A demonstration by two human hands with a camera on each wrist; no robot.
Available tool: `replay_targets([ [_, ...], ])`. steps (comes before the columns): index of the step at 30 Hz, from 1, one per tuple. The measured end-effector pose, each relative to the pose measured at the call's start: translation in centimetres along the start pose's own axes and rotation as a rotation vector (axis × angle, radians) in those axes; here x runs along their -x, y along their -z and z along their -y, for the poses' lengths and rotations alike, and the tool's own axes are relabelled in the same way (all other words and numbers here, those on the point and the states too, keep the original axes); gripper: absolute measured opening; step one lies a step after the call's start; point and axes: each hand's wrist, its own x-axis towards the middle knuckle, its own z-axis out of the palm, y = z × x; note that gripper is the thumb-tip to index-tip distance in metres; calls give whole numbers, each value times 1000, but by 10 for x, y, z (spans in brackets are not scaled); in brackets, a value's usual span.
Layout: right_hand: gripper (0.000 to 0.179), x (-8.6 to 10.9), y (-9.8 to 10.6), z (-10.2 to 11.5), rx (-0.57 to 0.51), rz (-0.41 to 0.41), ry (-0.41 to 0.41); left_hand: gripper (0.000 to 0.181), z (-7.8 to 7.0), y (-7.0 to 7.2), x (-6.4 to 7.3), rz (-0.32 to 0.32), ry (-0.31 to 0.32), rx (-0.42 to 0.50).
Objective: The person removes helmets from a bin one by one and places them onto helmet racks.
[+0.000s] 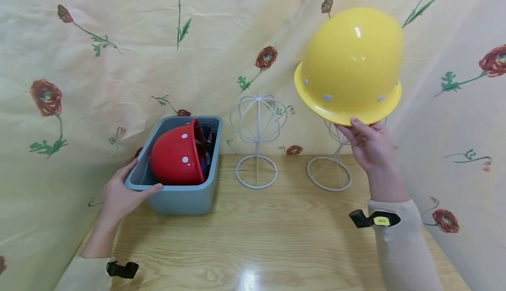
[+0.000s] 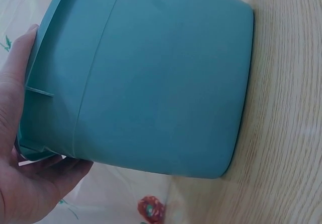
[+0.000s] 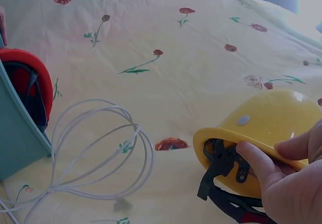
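Note:
My right hand (image 1: 371, 150) holds a yellow hard hat (image 1: 356, 58) by its brim, raised above the table at the right. In the right wrist view, thumb and fingers pinch the brim, and the black inner harness (image 3: 226, 163) hangs below the shell. At the left, my left hand (image 1: 122, 194) grips the near left corner of a blue-green plastic bin (image 1: 182, 202). The left wrist view shows its fingers at the bin's rim. A red hard hat (image 1: 174, 159) lies on its side in the bin, its opening facing right. Dark straps show inside it.
Two white wire stands stand on the wooden table (image 1: 253, 234) near the back wall. The left stand (image 1: 258, 128) has a round cage top; the yellow hat hides most of the right stand's (image 1: 329, 189) top. Flower-patterned cloth (image 1: 130, 75) covers the walls.

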Motion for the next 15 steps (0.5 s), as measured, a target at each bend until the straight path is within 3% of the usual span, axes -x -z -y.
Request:
replay_targets([
  [15,46,8,20,9,-23,33,13,107,0,-1,-1,-4,-13,8],
])
